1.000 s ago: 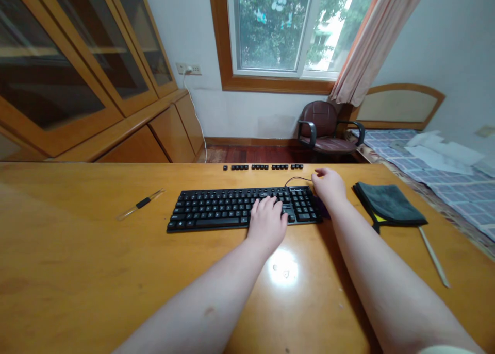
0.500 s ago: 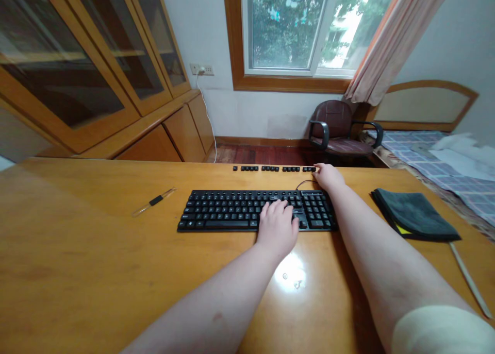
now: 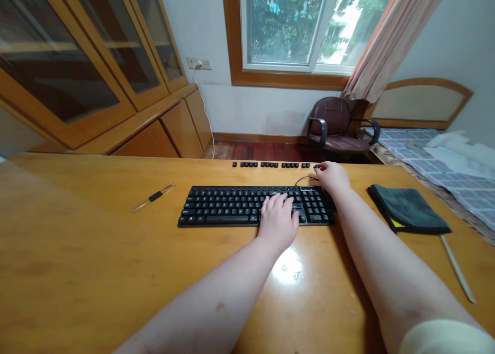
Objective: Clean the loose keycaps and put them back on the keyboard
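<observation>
On the counter (image 3: 96,261), the left hand (image 3: 279,221) lies flat on the black keyboard (image 3: 232,205), fingers open, while the right hand (image 3: 331,177) at two o'clock pinches a loose keycap (image 3: 316,166).

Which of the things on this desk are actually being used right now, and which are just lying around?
In use:
- black keyboard, left hand resting on its keys
- row of loose keycaps at the desk's far edge, right hand at its right end

Lying about:
- folded dark cloth
- clear stick with black band
- pale stick beside the cloth
- armchair
</observation>
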`<state>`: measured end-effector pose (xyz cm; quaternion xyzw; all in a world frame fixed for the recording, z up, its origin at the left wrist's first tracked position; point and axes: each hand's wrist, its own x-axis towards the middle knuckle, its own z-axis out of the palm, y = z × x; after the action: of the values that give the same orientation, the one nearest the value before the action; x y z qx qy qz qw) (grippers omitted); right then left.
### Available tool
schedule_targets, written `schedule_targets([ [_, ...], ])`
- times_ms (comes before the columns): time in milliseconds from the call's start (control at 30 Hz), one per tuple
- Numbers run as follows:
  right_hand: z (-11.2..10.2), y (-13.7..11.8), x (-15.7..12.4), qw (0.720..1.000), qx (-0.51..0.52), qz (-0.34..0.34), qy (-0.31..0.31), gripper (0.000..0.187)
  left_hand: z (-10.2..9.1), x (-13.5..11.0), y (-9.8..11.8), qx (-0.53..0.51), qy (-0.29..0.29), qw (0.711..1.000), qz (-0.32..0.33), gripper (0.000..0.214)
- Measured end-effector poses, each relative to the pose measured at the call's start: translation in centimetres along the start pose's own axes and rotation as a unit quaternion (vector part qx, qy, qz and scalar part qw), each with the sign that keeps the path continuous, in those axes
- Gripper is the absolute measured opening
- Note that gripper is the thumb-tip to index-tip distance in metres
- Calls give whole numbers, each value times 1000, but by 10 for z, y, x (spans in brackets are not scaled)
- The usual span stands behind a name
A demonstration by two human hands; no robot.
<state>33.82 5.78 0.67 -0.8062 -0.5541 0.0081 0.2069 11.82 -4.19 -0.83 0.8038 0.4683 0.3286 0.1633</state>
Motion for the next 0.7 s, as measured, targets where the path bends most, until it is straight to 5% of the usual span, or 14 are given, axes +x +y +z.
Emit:
schedule_targets([
  [133, -30, -21, -47, 982, 140, -123, -10, 32, -2, 6, -1, -234, 16, 972, -13, 32],
  [333, -57, -50, -86, 908, 195, -363, -73, 22, 0, 17, -10, -521, 14, 843, -135, 27],
  [500, -59, -56, -90, 869, 238, -419, -115, 19, -5, 13, -10, -504, 16, 859, -88, 29],
  [700, -53, -58, -91, 871, 244, -412, -109, 18, -4, 12, -12, -522, 15, 847, -98, 30],
])
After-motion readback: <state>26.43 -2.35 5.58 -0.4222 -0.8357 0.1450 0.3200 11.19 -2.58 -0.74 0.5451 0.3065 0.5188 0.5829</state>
